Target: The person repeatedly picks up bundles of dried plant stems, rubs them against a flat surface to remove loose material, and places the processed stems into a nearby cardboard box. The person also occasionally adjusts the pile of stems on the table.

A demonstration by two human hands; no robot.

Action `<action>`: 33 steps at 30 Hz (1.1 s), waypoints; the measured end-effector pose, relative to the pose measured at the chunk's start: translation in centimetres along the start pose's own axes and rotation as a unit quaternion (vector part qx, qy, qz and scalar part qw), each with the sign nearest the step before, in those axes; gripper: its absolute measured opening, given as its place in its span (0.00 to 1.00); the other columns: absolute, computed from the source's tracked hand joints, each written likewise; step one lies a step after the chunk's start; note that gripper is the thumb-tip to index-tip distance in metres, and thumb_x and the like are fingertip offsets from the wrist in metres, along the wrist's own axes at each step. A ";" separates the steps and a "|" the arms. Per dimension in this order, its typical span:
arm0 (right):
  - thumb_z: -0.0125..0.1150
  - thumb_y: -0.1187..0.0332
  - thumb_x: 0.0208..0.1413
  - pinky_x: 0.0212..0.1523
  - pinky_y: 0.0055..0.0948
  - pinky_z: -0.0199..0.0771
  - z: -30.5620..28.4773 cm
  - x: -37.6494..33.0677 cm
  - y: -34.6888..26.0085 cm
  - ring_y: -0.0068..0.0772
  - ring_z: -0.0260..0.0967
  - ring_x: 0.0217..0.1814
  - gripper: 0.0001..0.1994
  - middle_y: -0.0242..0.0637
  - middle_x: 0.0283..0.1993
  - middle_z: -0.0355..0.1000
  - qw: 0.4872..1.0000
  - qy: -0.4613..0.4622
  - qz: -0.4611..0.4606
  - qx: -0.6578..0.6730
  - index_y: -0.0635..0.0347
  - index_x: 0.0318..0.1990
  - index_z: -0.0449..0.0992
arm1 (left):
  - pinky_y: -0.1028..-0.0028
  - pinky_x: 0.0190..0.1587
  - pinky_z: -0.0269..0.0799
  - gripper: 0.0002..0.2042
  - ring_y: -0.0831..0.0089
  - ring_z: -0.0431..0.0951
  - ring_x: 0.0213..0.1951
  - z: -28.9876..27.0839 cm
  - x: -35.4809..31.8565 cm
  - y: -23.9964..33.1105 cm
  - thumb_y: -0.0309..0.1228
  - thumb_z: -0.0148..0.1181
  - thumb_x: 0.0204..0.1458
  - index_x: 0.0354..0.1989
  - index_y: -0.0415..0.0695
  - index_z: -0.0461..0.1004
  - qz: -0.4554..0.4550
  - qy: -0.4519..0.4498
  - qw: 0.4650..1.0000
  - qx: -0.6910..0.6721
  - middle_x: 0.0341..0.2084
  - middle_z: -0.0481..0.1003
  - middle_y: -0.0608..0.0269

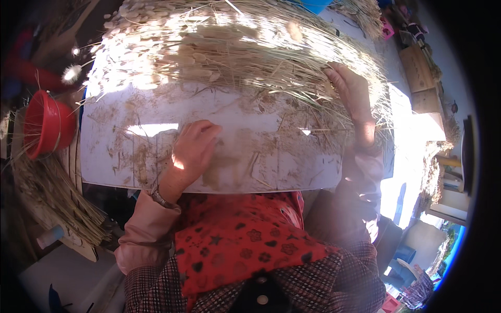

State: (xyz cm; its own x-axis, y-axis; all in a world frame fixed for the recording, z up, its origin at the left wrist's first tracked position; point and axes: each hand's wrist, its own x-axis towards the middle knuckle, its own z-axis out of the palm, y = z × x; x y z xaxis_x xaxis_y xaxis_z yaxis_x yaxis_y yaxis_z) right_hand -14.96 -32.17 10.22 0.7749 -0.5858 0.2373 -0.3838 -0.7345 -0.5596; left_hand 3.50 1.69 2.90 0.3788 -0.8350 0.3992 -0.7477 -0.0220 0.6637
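Observation:
A thick layer of dried bunny-tail grass (209,52) lies along the far side of a white table (229,125), fluffy heads to the left, pale stems to the right. My right hand (349,88) is at the stem side on the right, its fingers bent and closed on thin dried stems at the pile's near edge. How many stems it has cannot be made out. Over the table's near left part is my left hand (195,146), fingers loosely curled together, with nothing showing in them. Its palm side is hidden.
Brown chaff and stem bits litter the tabletop. A red bucket (49,125) stands left of the table, above a bundle of dried stalks (62,193). Cardboard boxes (417,68) stand along the right. My red patterned apron (245,229) is against the near edge.

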 end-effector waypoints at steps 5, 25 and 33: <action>0.55 0.50 0.59 0.43 0.36 0.72 2.0 -0.4 0.5 0.43 0.75 0.41 0.19 0.43 0.38 0.77 0.983 -0.127 -0.015 -0.132 0.54 0.46 0.77 | 0.68 0.40 0.73 0.13 0.56 0.75 0.37 1.0 -1.4 0.6 0.20 0.55 0.50 0.45 0.40 0.74 -0.050 0.000 0.997 -0.064 0.38 0.73 0.52; 0.60 0.70 0.55 0.43 0.35 0.75 10.8 -0.6 -8.4 0.46 0.73 0.42 0.09 0.43 0.41 0.75 0.965 0.052 -0.253 0.053 0.59 0.43 0.77 | 0.81 0.39 0.69 0.10 0.82 0.72 0.36 5.6 -3.3 2.2 0.28 0.54 0.59 0.47 0.39 0.74 -0.192 -0.050 0.938 -0.286 0.36 0.74 0.68; 0.56 0.69 0.58 0.34 0.34 0.75 7.9 -3.7 -9.4 0.41 0.72 0.30 0.08 0.42 0.35 0.73 0.934 -0.179 -0.184 -0.248 0.54 0.44 0.76 | 0.79 0.35 0.70 0.13 0.80 0.73 0.29 4.8 -3.2 2.2 0.35 0.50 0.63 0.44 0.38 0.75 -0.280 -0.104 0.830 -0.471 0.28 0.74 0.68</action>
State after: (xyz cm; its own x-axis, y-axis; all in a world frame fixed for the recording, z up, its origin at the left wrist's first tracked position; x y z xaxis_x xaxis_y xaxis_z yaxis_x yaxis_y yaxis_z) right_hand -10.22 -20.36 8.34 0.9845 -0.1750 0.0102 -0.1745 -0.9840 -0.0356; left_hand -1.99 1.70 0.05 0.3473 -0.9181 -0.1909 0.3089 -0.0802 0.9477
